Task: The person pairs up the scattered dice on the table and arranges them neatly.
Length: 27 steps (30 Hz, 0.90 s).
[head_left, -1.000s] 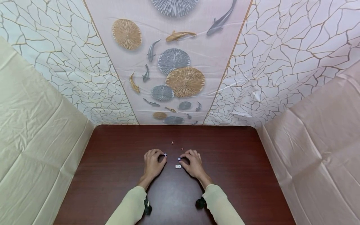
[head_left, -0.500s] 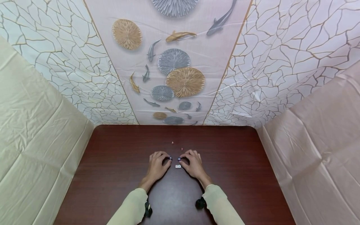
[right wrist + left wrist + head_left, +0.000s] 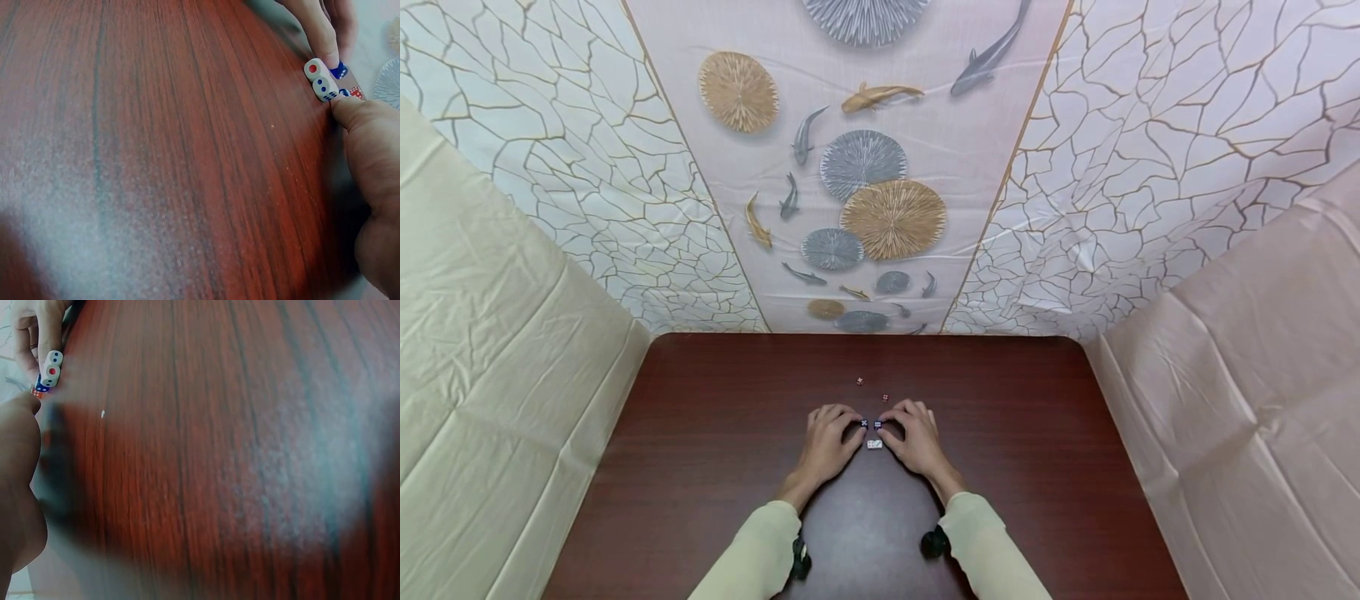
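My left hand (image 3: pixel 829 443) pinches a blue die (image 3: pixel 864 424) between thumb and forefinger, low over the table. Facing it, my right hand (image 3: pixel 917 440) pinches a second blue die (image 3: pixel 877 425), and only a narrow gap shows between the two dice in the head view. Just nearer to me, a pair of white dice (image 3: pixel 875 444) lies side by side. In the right wrist view the white dice (image 3: pixel 320 80) sit close in front of a blue die (image 3: pixel 339 70); the left wrist view has the white dice (image 3: pixel 52 369) beside the fingers too.
Beyond the hands lie two small red dice, one (image 3: pixel 885 397) near the right fingers and one (image 3: pixel 860 381) farther back. The dark wooden table (image 3: pixel 722 400) ends at a patterned cloth backdrop (image 3: pixel 865 292), with plain cloth walls (image 3: pixel 1217 392) at both sides.
My left hand has moved right and slightly toward me with its blue die, closing in on the right hand's die. The right hand and the other dice have stayed put.
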Each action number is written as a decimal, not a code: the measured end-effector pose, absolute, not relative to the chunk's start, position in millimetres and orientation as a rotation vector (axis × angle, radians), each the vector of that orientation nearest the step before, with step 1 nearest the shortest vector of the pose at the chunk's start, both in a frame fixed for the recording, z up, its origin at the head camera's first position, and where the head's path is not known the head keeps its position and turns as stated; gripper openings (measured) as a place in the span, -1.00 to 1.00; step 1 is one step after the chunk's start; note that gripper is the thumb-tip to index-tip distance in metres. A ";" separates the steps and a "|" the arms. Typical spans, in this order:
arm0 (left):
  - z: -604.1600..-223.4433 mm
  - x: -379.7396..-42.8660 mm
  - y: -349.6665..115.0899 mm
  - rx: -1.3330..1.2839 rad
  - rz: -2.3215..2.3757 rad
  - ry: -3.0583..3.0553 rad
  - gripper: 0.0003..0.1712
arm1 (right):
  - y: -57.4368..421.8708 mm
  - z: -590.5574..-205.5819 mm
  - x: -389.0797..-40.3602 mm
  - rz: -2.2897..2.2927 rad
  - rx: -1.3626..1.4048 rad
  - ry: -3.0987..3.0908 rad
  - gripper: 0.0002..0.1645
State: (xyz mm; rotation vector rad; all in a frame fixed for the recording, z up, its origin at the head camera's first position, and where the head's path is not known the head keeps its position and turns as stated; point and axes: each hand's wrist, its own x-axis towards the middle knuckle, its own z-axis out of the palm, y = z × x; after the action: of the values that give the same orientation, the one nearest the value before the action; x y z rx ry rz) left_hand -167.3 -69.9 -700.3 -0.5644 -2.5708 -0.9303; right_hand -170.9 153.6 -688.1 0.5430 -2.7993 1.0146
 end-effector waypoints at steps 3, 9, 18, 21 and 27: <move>-703.6 -167.7 -67.7 -0.571 -0.921 -2.561 -0.83 | 153.8 -687.5 -170.2 1.023 0.543 -2.803 -0.76; -703.4 -167.6 -64.5 -0.581 -0.926 -2.560 -0.83 | 153.9 -687.5 -169.5 1.018 0.534 -2.813 -0.76; -702.7 -167.8 -62.7 -0.583 -0.921 -2.583 -0.83 | 153.5 -688.5 -169.8 1.025 0.538 -2.789 -0.76; -703.0 -167.9 -62.2 -0.583 -0.894 -2.570 -0.83 | 153.6 -689.5 -170.5 1.017 0.542 -2.779 -0.76; -704.4 -167.0 -62.2 -0.589 -0.935 -2.571 -0.82 | 154.0 -689.5 -170.8 1.019 0.546 -2.775 -0.75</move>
State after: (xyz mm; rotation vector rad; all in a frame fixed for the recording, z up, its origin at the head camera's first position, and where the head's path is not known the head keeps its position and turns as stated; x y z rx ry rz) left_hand -167.0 -62.2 -704.4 -0.5885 -2.5713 -0.9348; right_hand -170.8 154.0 -689.5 0.5458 -2.7751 1.0191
